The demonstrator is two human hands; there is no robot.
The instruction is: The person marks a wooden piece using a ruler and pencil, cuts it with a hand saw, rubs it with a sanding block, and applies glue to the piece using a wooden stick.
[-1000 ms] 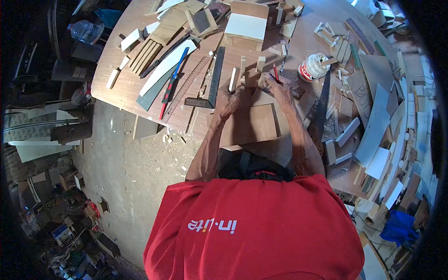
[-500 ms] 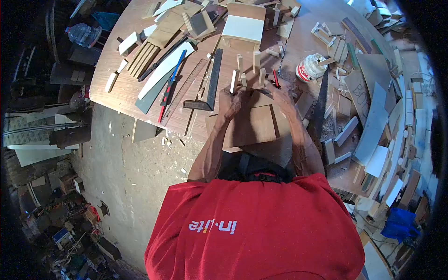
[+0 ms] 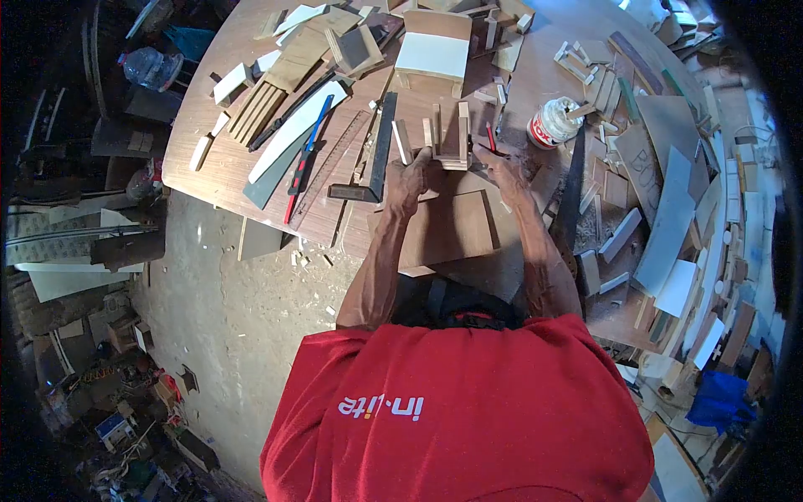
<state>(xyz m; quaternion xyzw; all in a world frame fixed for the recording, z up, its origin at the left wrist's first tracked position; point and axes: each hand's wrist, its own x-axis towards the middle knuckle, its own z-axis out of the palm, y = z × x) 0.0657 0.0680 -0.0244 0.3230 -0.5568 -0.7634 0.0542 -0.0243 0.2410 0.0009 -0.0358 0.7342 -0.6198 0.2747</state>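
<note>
My left hand (image 3: 407, 180) is closed around the near left side of a small wooden frame (image 3: 462, 134) with several upright legs. A red pencil (image 3: 491, 136) sticks up from my right hand (image 3: 506, 174), whose fingers are closed beside the frame's right edge. Whether those fingertips touch the frame, I cannot tell. Just below both hands lies a flat brown wooden board (image 3: 447, 227). Beyond the frame stands a small wooden piece with a white panel (image 3: 433, 54).
On the left of the table (image 3: 188, 167) are a blue and red cutter (image 3: 308, 159), a clear ruler (image 3: 335, 163) and a black try square (image 3: 381, 155). A white glue jar (image 3: 554, 124) and a handsaw (image 3: 572, 184) are to the right, with offcuts around.
The small frame has turned in my left hand, its legs now leaning differently and its base showing. My left hand has shifted slightly left; my right hand with the pencil has moved slightly.
</note>
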